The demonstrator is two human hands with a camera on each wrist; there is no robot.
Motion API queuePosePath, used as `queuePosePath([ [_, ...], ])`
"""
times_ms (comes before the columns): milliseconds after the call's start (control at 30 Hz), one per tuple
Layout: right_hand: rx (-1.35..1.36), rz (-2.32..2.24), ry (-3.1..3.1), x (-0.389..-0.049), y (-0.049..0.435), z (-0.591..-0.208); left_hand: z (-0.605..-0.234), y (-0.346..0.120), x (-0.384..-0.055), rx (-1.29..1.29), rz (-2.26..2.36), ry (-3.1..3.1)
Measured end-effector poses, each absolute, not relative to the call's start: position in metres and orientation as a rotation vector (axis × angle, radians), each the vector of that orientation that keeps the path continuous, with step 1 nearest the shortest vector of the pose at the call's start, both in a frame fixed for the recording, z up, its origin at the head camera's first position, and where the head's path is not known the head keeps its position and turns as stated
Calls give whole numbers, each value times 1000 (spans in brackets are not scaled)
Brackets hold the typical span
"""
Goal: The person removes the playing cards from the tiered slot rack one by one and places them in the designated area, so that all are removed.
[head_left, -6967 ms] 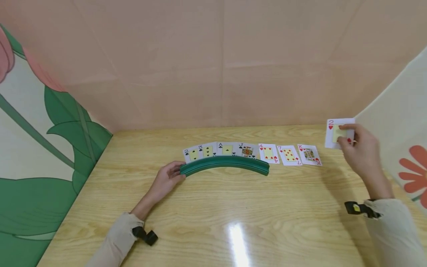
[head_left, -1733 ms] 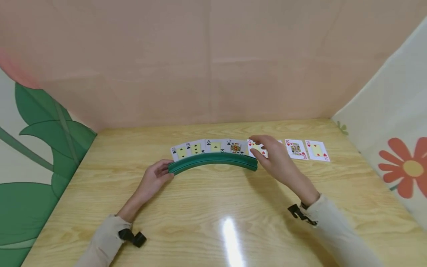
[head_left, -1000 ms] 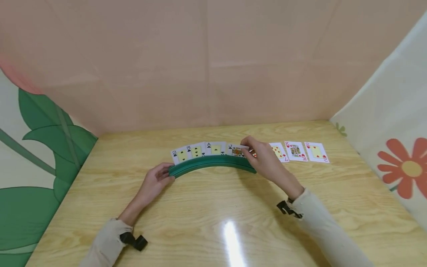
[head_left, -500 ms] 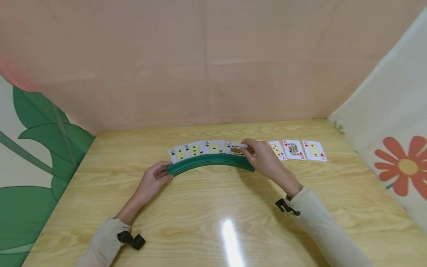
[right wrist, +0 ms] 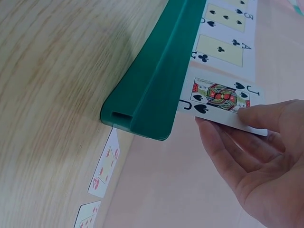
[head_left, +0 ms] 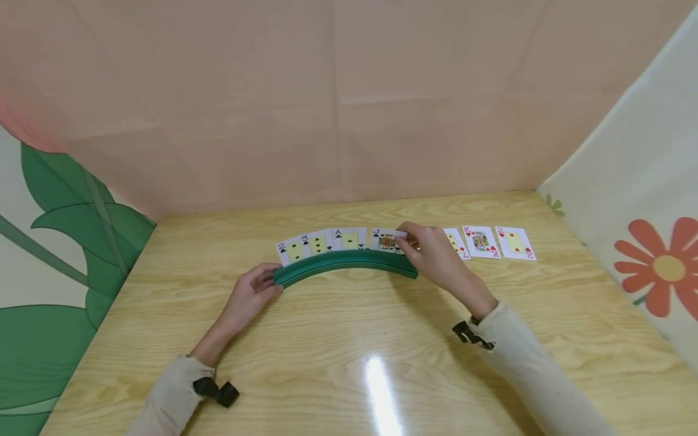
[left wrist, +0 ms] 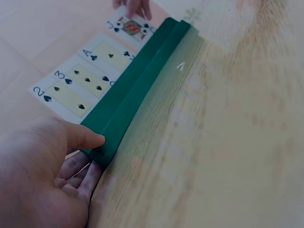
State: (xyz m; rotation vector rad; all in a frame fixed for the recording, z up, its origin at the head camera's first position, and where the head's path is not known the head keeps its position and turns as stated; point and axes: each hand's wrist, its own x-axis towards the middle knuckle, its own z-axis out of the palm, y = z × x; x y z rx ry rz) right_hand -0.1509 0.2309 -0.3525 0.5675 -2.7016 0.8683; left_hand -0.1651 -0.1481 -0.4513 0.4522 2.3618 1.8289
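Note:
My left hand (head_left: 252, 295) grips the left end of a curved green card holder (head_left: 343, 260), thumb on top in the left wrist view. Standing in the holder are the two of spades (left wrist: 61, 99), a three (head_left: 317, 244) and an ace of clubs (right wrist: 221, 50). My right hand (head_left: 436, 257) pinches the jack of spades (right wrist: 216, 97) by its upper right corner, between thumb and fingers. The jack's lower edge is at the holder, a narrow gap from the ace. Whether it still sits in the slot, I cannot tell.
Right of the holder, the seven of diamonds (head_left: 458, 243), king of hearts (head_left: 481, 241) and two of hearts (head_left: 515, 243) lie face up in a row. A red four (right wrist: 104, 164) is hidden behind my right hand in the head view. Fabric walls enclose the wooden table (head_left: 305, 357).
The two of hearts, earlier held by my right hand, now lies at the row's right end. My right hand moved left, pinched the jack, and shifted it slightly rightward. My left hand stayed put.

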Motion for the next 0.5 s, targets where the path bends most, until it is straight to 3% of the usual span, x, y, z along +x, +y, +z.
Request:
queuePosePath([
  [500, 572, 902, -2658, -151, 237, -342, -452, -150, -166, 475, 1829, 2365],
])
